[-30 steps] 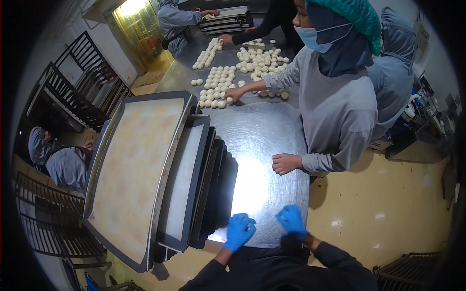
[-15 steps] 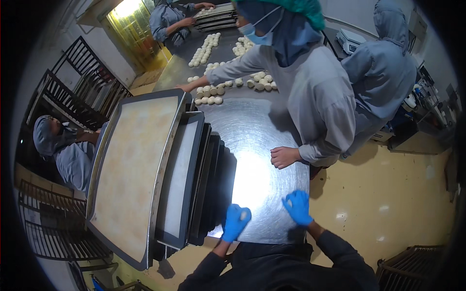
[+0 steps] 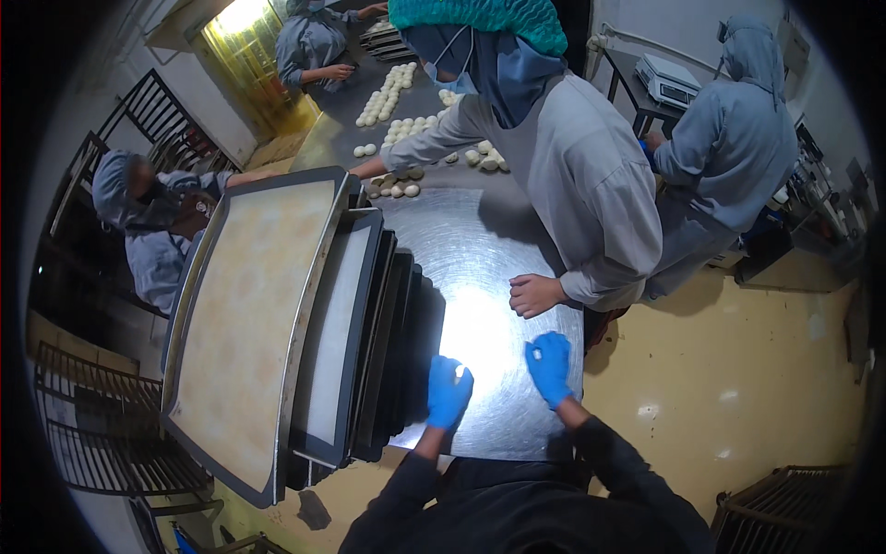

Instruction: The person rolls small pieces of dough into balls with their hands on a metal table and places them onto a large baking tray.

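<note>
My left hand [image 3: 448, 392], in a blue glove, is curled closed over the near part of the steel table [image 3: 494, 420], beside the stack of trays. A small pale spot shows at its fingers; I cannot tell whether it is a bit of dough or the bright table behind. To its right, my right hand [image 3: 550, 367], gloved in blue too, is also curled, with a similar pale spot by the thumb. Just beyond it rests a co-worker's bare closed hand [image 3: 535, 295]. Balls of dough [image 3: 388, 97] lie in groups on the far part of the table.
Close on my left stands a tall stack of dark-rimmed baking trays, the top one [image 3: 254, 323] lined with stained paper. A co-worker in a green hair cover [image 3: 480, 28] leans over the table. Slatted racks [image 3: 120, 434] stand left, a white scale [image 3: 666, 83] far right.
Both my hands have moved slightly farther from me, still curled. The co-worker in the green cover has leaned left. The person behind the trays has come up and reaches over toward the dough.
</note>
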A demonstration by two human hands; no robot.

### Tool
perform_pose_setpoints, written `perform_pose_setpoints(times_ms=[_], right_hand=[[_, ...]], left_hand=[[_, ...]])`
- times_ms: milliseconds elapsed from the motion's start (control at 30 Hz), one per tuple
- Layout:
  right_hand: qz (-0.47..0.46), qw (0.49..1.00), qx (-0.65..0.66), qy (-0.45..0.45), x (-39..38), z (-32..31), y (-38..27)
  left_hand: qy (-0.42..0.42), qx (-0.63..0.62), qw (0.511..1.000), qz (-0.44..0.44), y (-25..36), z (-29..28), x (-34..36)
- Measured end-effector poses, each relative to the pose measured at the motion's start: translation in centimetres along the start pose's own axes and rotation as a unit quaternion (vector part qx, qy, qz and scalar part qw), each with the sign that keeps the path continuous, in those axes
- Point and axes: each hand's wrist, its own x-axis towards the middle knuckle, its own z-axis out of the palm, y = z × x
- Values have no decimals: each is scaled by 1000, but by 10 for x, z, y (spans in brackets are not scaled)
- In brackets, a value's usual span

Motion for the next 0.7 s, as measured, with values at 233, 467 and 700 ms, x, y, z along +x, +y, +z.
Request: perform_pose_setpoints(times_ms=[233,467,700], right_hand=[[-21,989,121,-85,-69,-29,5],[-14,992,128,1,-16,20,-19],[24,990,42,-130,-36,-50,0]], left_hand=[[-85,45,979,182,8,-21,-47],[8,50,990,133,21,35,-2],[-86,36,995,31,-21,-30,-46]])
